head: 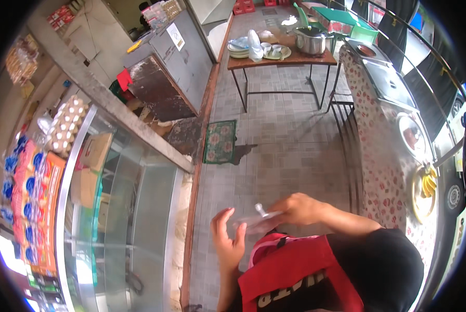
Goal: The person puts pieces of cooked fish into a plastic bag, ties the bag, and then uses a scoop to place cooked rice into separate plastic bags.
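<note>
In front of my body, my right hand (297, 208) grips a clear, see-through lid (262, 223) by its right side. The lid is tilted, and a small shiny knob (261, 210) stands up from it. My left hand (228, 238) is at the lid's left edge, thumb and fingers spread apart around it; whether they touch it is hard to tell. Below the hands is a red apron (287, 259) over a black shirt. Grey tiled floor (272, 171) shows beyond them.
Left stands a glass display case (151, 218) with an egg tray (67, 123) on top. Ahead, a wooden table (283, 60) bears plates, cups and a steel pot (311, 41). A cloth-covered counter (381, 156) and slatted bench (344, 128) run along the right. A green mat (220, 141) lies on the floor.
</note>
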The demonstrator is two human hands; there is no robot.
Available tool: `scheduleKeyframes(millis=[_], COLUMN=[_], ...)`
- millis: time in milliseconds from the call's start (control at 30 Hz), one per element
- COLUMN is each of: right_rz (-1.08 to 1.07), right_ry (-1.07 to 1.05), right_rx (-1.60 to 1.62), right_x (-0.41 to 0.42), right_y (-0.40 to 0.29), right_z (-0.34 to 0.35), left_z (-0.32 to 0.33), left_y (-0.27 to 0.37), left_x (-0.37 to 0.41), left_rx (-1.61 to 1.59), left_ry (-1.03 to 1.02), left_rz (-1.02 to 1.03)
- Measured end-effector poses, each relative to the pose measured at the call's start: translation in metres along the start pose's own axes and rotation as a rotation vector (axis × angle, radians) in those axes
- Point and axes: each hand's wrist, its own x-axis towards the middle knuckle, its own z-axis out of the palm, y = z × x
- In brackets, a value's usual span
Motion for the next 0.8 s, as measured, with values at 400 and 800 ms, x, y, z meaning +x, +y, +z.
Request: scheduleKeyframes(millis=[400,800], right_rz=[0.704,0.979], right_ry=[0.601,1.034], right_rx=[-0.267,0.119], right_x=[0.071,0.267], right_y=[0.199,0.498], right_z=[-0.185,-0.383], left_z=[0.185,0.349], left_y=[-0.081,-0.134], left_x=[0.318,0.592], left_rx=[-0.261,-0.225], left_ry=[-0.507,-0.462], left_rz=[0.249,0.192])
